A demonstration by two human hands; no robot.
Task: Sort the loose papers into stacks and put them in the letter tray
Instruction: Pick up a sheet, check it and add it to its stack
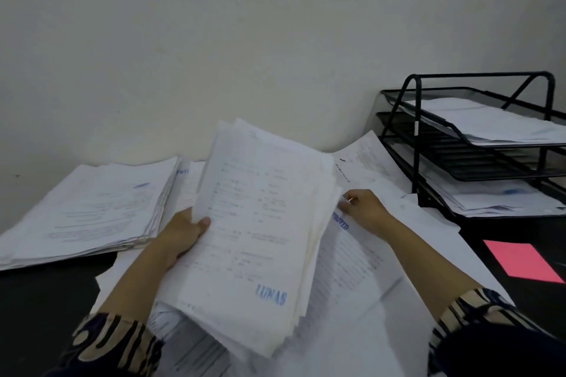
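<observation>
A dark desk [46, 300] meets a bare pale wall. My left hand [180, 234] grips a thick, uneven sheaf of white printed papers [260, 239] stamped blue, tilted up mid-desk; my right hand [364, 211] pinches its right edge. Loose sheets [382, 300] lie beneath, a sorted stack [92, 211] left, the black wire letter tray [477, 144] right, a pink note [520, 260] beside.

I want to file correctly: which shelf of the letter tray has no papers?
The middle shelf of the letter tray: only bare black mesh shows there, while the top shelf and bottom shelf hold white papers.
</observation>
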